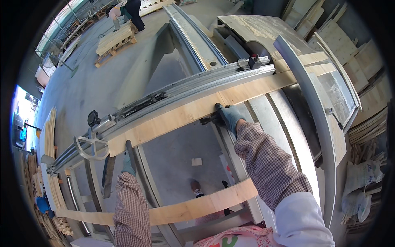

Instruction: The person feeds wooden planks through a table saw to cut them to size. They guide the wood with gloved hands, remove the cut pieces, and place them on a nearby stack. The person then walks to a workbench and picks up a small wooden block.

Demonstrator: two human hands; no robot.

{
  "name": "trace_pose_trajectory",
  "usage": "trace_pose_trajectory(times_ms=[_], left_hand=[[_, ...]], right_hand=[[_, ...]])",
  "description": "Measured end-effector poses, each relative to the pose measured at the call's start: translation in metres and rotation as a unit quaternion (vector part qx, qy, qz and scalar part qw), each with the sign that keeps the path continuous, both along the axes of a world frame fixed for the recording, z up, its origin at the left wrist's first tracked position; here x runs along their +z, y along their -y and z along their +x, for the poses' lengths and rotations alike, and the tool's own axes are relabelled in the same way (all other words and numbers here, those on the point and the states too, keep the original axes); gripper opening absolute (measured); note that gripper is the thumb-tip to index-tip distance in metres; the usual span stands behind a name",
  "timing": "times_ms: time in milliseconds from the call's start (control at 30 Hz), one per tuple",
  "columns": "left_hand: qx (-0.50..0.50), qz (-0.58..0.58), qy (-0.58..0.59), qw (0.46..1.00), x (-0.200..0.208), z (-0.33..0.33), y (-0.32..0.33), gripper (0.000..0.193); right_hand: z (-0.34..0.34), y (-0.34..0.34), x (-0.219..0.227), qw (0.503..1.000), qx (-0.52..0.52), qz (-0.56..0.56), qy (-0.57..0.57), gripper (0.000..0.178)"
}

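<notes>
A long, pale plywood strip (175,114) lies against the ruled metal fence (185,84) of a sliding table saw. My right hand (231,116), in a teal glove with dark fingertips, grips the strip's near edge around its middle; the thumb is on top and dark fingers show below the edge. Close to the strip's left end, my left hand (128,161), gloved the same way, is closed on the near edge. It is seen edge-on, with most of its fingers hidden. The strip's right end runs beneath the grey saw guard (308,90).
A second curved plywood strip (205,206) spans the frame close to my body. A round black knob (94,118) and a metal loop handle (88,148) stand at the fence's left end. Boards (349,53) lean at right. Another person (127,12) bends over a pallet (115,43) at far left.
</notes>
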State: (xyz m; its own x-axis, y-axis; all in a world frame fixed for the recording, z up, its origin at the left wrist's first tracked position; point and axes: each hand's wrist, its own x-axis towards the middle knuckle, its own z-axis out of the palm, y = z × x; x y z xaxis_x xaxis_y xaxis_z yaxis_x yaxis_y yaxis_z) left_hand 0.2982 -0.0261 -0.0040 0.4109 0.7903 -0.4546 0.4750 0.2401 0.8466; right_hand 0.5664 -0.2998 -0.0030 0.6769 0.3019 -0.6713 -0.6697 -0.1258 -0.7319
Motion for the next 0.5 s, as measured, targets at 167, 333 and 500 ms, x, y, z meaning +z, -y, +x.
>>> trace_pose_trajectory(times_ms=[167, 333, 500], left_hand=[[-0.061, 0.060, -0.001, 0.996, -0.008, -0.009, -0.011, 0.085], [-0.069, 0.069, -0.009, 0.995, 0.008, 0.000, 0.003, 0.089], [-0.060, 0.076, -0.053, 0.994, 0.013, 0.001, 0.006, 0.077]], right_hand=[[0.021, 0.036, -0.005, 0.990, 0.123, 0.066, -0.016, 0.042], [0.028, 0.029, -0.029, 0.904, 0.094, -0.284, 0.307, 0.039], [0.002, 0.027, 0.025, 0.776, 0.249, -0.371, 0.445, 0.042]])
